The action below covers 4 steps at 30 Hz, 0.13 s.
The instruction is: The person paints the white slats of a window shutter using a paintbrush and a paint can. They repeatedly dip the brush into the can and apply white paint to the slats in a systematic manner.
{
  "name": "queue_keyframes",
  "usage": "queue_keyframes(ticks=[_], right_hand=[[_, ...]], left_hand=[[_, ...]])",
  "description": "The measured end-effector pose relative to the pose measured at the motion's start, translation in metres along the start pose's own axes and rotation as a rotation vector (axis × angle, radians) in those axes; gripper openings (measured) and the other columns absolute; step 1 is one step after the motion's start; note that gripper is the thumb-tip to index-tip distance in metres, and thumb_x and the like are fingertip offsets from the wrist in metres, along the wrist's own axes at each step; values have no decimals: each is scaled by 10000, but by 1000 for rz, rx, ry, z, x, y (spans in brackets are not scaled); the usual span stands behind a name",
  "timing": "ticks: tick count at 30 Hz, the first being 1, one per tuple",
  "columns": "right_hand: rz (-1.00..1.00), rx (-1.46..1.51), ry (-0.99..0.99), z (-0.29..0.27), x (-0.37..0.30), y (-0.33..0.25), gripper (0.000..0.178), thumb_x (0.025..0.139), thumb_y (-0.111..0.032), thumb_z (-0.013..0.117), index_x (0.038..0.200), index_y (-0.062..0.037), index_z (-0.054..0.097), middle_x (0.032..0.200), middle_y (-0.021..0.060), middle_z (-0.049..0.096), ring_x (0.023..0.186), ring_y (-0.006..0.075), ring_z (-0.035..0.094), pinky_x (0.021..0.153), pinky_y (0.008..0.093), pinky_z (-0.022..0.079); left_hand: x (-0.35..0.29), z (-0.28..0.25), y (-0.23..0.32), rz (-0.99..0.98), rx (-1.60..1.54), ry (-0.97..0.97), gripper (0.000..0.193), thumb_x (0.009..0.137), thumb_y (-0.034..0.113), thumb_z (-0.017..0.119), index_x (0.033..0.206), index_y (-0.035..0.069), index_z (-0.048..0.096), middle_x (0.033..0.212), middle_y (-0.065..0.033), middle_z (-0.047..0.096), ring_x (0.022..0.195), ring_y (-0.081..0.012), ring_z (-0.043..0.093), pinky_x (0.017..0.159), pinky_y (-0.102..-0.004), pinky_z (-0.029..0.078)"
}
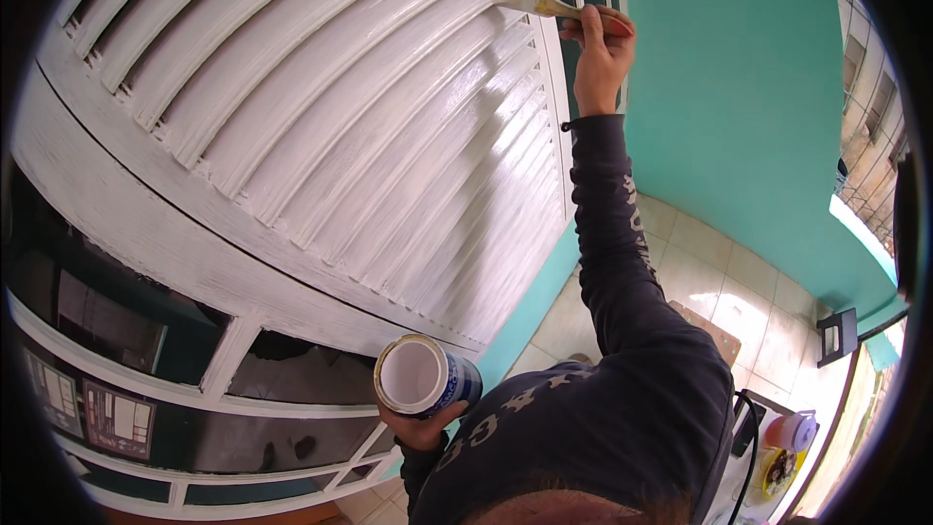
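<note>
My right hand (604,53) is raised at the far right edge of a white louvered shutter (379,126). Its fingers close round the handle of a paintbrush (546,5), whose pale bristles point left, at or very near a slat; contact is hard to tell. Low in front of my chest, my left hand (424,428) grips a blue paint can (459,381) from below. The can is uncovered and tilted, showing a white-coated inside. Wet-looking shine lies on several slats.
Below the shutter run white-framed glass panes (292,369). A teal wall (729,87) stands to the right over a tiled floor (768,306). At lower right are a pink-and-white container (792,433), a black cable (746,467) and a dark box-like object (837,337).
</note>
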State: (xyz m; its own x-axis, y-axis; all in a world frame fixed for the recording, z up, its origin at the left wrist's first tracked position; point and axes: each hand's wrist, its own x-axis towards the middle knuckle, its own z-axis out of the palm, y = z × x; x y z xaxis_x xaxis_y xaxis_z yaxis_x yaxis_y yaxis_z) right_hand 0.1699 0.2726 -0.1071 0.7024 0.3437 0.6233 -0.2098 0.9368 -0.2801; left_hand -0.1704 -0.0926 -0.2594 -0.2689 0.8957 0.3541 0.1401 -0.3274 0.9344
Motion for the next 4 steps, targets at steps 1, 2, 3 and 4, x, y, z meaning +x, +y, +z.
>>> queue_keyframes(ticks=[1,2,3,4], right_hand=[[-78,-47,53,0,-2,-5,218,975,-77,659,1116,42,543,929,131,674,752,192,692,660,301,583],[-119,-127,94,4,-7,-5,259,938,-75,705,1124,13,548,923,108,666,785,180,685,691,332,591],[-202,-313,46,7,-10,4,282,929,-94,723,1142,-20,553,927,95,665,802,181,684,720,338,590],[-288,-501,-1,7,-16,16,307,920,-112,741,1159,-52,559,930,81,664,819,181,684,749,343,588]], left_hand=[[0,8,1,0,3,-1,1057,530,170,994,1396,-44,425,1271,-163,594,1148,-276,603,991,-403,486],[2,14,3,-2,7,-6,1055,535,173,994,1397,-43,426,1272,-162,594,1148,-275,604,993,-403,485],[3,20,5,-5,11,-11,1052,539,177,993,1397,-42,426,1272,-161,595,1148,-275,605,994,-402,485],[2,27,6,-8,15,-9,1052,539,177,993,1397,-42,426,1272,-161,595,1148,-275,605,994,-402,485]])
